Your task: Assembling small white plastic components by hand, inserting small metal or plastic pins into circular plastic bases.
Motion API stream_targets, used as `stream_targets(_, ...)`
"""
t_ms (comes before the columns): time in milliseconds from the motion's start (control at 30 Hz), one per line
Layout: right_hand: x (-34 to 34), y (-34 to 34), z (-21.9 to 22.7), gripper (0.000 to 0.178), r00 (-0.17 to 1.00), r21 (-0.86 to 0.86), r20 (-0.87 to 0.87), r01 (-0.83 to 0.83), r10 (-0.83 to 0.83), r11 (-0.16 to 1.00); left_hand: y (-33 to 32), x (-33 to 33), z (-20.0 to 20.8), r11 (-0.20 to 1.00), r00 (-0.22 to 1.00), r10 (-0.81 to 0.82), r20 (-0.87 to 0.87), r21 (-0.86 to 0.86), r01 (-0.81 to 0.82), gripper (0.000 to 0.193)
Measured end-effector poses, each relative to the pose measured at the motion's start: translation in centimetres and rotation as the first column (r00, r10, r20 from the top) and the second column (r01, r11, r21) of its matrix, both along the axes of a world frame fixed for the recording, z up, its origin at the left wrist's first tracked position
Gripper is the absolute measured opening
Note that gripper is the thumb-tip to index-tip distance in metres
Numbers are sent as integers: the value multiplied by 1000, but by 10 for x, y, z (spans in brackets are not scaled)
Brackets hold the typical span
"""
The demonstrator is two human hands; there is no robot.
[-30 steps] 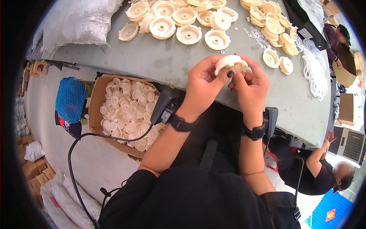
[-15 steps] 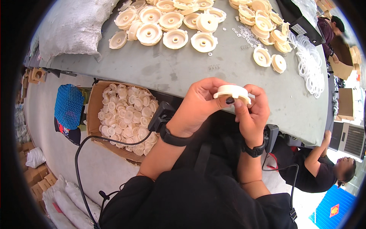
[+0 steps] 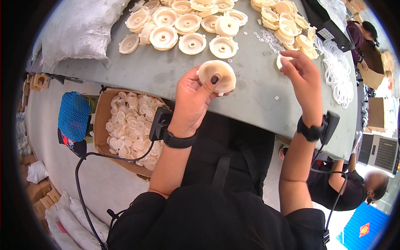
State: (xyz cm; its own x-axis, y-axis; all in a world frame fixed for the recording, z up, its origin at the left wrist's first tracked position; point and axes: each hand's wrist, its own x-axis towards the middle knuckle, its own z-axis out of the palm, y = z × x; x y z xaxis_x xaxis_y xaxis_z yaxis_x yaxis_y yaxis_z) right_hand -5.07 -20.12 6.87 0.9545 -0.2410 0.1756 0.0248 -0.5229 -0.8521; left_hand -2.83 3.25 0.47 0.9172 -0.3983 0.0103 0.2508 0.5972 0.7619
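My left hand (image 3: 192, 93) is closed on a cream round plastic cap (image 3: 218, 68), tilted up above the table, the thumb lying across its face and the fingers behind. Further right, my right hand (image 3: 305, 77) has thumb and index finger pinched on the edge of another cream plastic cap (image 3: 279, 63), most of it covered by the fingers. Small clear washers (image 3: 270, 41) lie just beyond that hand.
Piled cream caps (image 3: 163, 37) cover the far table, with a second pile (image 3: 287, 26) to the right. Coiled clear tubing (image 3: 338, 75) lies at the right. A carton of translucent discs (image 3: 131, 125) stands below the table's left side. Another person (image 3: 348, 187) is at right.
My hands have separated. The left has moved left with its cap and turned it. The right has let go and reached out to the cap at the right.
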Motion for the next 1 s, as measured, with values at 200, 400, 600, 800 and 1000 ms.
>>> stream_targets(200,37,27,-19,16,962,-287,-38,-271,272,919,8,3,-9,988,992,-125,-6,-89,124,30)
stream_targets(400,45,55,-33,14,972,-361,-124,-233,201,903,8,3,-7,966,990,-139,-13,-221,133,38)
stream_targets(600,49,56,-41,14,964,-206,-168,-237,205,949,10,6,-9,953,986,-165,14,-255,164,50)
stream_targets(800,48,50,-42,13,961,-142,-158,-251,229,957,9,5,-7,955,988,-152,3,-257,148,49)
stream_targets(1000,41,52,-32,13,968,-40,-99,-233,228,972,14,4,-18,923,981,-193,3,-339,183,44)
